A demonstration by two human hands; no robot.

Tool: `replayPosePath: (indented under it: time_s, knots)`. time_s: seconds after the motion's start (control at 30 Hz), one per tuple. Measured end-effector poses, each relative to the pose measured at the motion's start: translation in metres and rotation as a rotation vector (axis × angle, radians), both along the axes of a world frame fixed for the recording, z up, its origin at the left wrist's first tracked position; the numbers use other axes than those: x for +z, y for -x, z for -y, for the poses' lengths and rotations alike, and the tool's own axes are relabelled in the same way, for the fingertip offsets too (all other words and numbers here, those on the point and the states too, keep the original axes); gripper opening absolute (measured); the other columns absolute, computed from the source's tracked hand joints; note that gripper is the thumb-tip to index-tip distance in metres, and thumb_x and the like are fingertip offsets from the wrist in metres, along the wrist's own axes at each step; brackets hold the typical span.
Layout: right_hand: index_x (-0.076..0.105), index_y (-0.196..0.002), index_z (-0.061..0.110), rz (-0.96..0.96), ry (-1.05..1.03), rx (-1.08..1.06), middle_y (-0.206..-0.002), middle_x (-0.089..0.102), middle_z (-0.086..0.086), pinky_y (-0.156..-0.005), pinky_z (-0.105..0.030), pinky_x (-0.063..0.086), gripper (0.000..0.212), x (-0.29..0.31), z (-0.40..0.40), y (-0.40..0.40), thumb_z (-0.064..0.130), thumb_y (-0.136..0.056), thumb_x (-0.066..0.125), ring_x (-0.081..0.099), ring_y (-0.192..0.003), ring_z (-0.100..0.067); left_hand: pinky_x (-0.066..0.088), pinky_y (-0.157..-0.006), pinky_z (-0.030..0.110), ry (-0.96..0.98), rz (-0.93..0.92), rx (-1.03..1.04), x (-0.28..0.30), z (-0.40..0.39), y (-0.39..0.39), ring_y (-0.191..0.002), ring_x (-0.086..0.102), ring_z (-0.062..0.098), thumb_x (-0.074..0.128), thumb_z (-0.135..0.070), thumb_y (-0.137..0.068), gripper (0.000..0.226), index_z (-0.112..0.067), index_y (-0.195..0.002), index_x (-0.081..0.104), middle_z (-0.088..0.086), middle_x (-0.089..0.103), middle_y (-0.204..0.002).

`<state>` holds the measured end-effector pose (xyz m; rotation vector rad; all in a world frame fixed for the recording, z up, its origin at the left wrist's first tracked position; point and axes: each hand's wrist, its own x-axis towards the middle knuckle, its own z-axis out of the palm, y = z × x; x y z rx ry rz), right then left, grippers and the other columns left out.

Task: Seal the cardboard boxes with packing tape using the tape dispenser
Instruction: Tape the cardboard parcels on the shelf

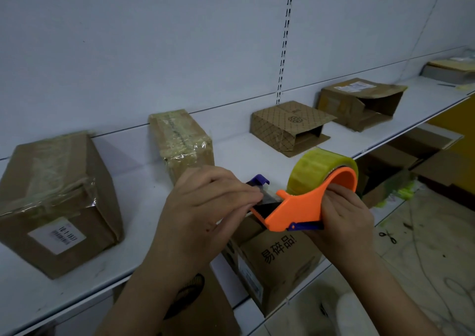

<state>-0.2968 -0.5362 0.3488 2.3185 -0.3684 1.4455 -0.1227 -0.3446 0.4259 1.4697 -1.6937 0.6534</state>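
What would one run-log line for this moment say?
right hand: grips dispenser | left hand: pinches tape end at blade | box: below, untaped | phase: freeing tape

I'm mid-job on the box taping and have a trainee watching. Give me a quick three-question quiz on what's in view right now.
1. True or false: the right hand holds the orange tape dispenser.
2. Which is still open at one end? A) the patterned box B) the labelled box at far left
3. Fill in: the left hand has its fingers at the dispenser's ____ end.

Key: 1 true; 2 A; 3 blade.
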Motion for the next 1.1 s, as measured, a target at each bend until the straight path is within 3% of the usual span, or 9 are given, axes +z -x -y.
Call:
replayPosePath:
  time_s: [0.1, 0.43, 0.6, 0.7, 0.77, 0.83, 0.9, 0.97, 1.1]
  knots:
    - [0.071, -0.076, -0.004, -0.010, 0.015, -0.052, -0.086, 0.074, -0.019, -0.096, -0.038, 0.043, 0.053, 0.002, -0.008, 0.007, 0.049, -0.078, 0.068, 0.073, -0.081, -0.034, 0.047, -0.086, 0.035, -0.011, 0.052, 0.012, -0.004, -0.001, 0.001, -0.097, 0.061, 0.012, 0.073, -0.014, -0.089, 0.017, -0.020, -0.105, 0.077, -0.013, 0.071, -0.105]
    - [0.073, -0.086, -0.001, -0.154, -0.090, -0.067, -0.092, 0.075, -0.015, -0.099, -0.036, 0.039, 0.062, 0.004, -0.018, 0.024, 0.059, -0.076, 0.059, 0.073, -0.090, -0.034, 0.047, -0.085, 0.026, -0.026, 0.064, -0.011, -0.006, -0.006, 0.010, -0.096, 0.056, 0.016, 0.071, -0.007, -0.088, 0.017, -0.013, -0.104, 0.076, -0.004, 0.072, -0.100]
    - [0.073, -0.087, 0.001, -0.207, -0.121, -0.049, -0.093, 0.075, -0.013, -0.098, -0.038, 0.040, 0.065, 0.009, -0.018, 0.031, 0.062, -0.080, 0.052, 0.072, -0.093, -0.034, 0.044, -0.095, 0.021, -0.039, 0.060, -0.003, -0.007, -0.013, 0.007, -0.107, 0.059, 0.020, 0.067, -0.007, -0.089, 0.019, -0.015, -0.104, 0.074, -0.007, 0.070, -0.103]
    - [0.072, -0.079, 0.007, -0.183, -0.194, -0.076, -0.082, 0.075, -0.010, -0.088, -0.037, 0.050, 0.070, 0.010, -0.015, 0.039, 0.068, -0.089, 0.040, 0.072, -0.091, -0.032, 0.041, -0.098, 0.018, 0.011, 0.013, 0.050, 0.001, -0.023, 0.004, -0.104, 0.059, 0.019, 0.069, -0.002, -0.085, 0.017, -0.012, -0.097, 0.075, -0.006, 0.070, -0.097]
    - [0.070, -0.075, 0.009, -0.169, -0.252, -0.130, -0.075, 0.074, -0.008, -0.073, -0.038, 0.057, 0.066, 0.010, -0.011, 0.046, 0.069, -0.085, 0.044, 0.072, -0.092, -0.034, 0.043, -0.096, 0.022, 0.027, -0.009, 0.073, 0.005, -0.028, 0.003, -0.102, 0.059, 0.019, 0.070, -0.002, -0.085, 0.014, -0.010, -0.094, 0.077, -0.004, 0.071, -0.094]
    - [0.070, -0.077, 0.008, -0.185, -0.321, -0.160, -0.071, 0.072, -0.008, -0.069, -0.040, 0.057, 0.067, 0.009, -0.009, 0.050, 0.070, -0.084, 0.046, 0.071, -0.090, -0.034, 0.045, -0.093, 0.024, 0.020, 0.004, 0.049, 0.001, -0.027, 0.003, -0.099, 0.058, 0.019, 0.070, -0.002, -0.085, 0.015, -0.010, -0.096, 0.077, -0.003, 0.071, -0.095]
    - [0.068, -0.077, 0.009, -0.186, -0.368, -0.197, -0.067, 0.068, -0.005, -0.059, -0.030, 0.052, 0.063, 0.009, -0.012, 0.047, 0.069, -0.080, 0.050, 0.069, -0.077, -0.029, 0.046, -0.087, 0.026, 0.031, 0.027, 0.044, -0.009, -0.023, 0.003, -0.095, 0.057, 0.018, 0.071, -0.003, -0.085, 0.017, -0.012, -0.099, 0.077, -0.004, 0.071, -0.098]
    - [0.063, -0.071, 0.014, -0.174, -0.444, -0.217, -0.063, 0.060, 0.002, -0.051, -0.013, 0.033, 0.055, 0.011, -0.019, 0.041, 0.068, -0.080, 0.053, 0.061, -0.060, -0.020, 0.047, -0.082, 0.030, 0.056, 0.044, 0.074, -0.023, -0.018, 0.004, -0.093, 0.057, 0.016, 0.070, -0.005, -0.088, 0.018, -0.013, -0.102, 0.077, -0.007, 0.071, -0.100]
    - [0.048, -0.064, 0.020, -0.100, -0.637, -0.227, -0.052, 0.032, 0.015, -0.046, -0.014, 0.016, 0.050, 0.011, -0.043, 0.024, 0.067, -0.079, 0.057, 0.035, -0.042, -0.009, 0.045, -0.074, 0.036, 0.119, 0.157, 0.217, -0.049, -0.006, 0.015, -0.087, 0.058, 0.021, 0.060, -0.014, -0.098, 0.019, -0.010, -0.105, 0.077, -0.001, 0.075, -0.097]
